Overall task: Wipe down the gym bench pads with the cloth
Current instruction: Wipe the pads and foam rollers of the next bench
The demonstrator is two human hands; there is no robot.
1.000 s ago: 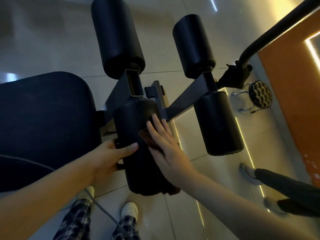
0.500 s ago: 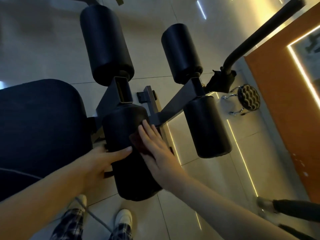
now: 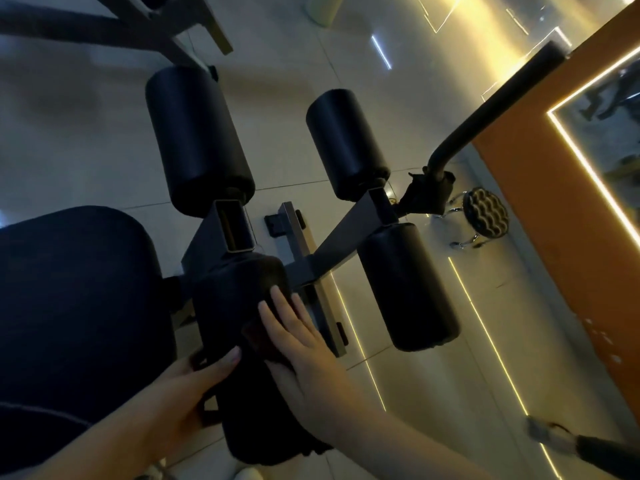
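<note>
A black roller pad [image 3: 235, 306] lies near me at bottom centre, fixed to the bench's grey steel frame [image 3: 332, 258]. My right hand [image 3: 304, 344] lies flat with straight fingers on a dark reddish cloth [image 3: 254, 336], pressing it onto the pad's top right side. My left hand [image 3: 187, 386] holds the pad's left side, thumb pointing right across it. The bench's wide black seat pad [image 3: 76, 306] fills the left. Three more roller pads show: far left [image 3: 197, 136], far right [image 3: 346, 143] and near right [image 3: 408, 285].
A curved black bar [image 3: 485, 112] rises at upper right beside an orange wall panel [image 3: 554, 202] with lit strips. A small stool with a wavy cushion [image 3: 485, 216] stands on the tiled floor. Another person's foot [image 3: 547, 434] is at bottom right. A second frame [image 3: 138, 26] crosses the top left.
The view has tilted upward, so the bench sits lower in frame. My right hand stays pressed on the cloth on the near roller pad; my left hand still holds its side.
</note>
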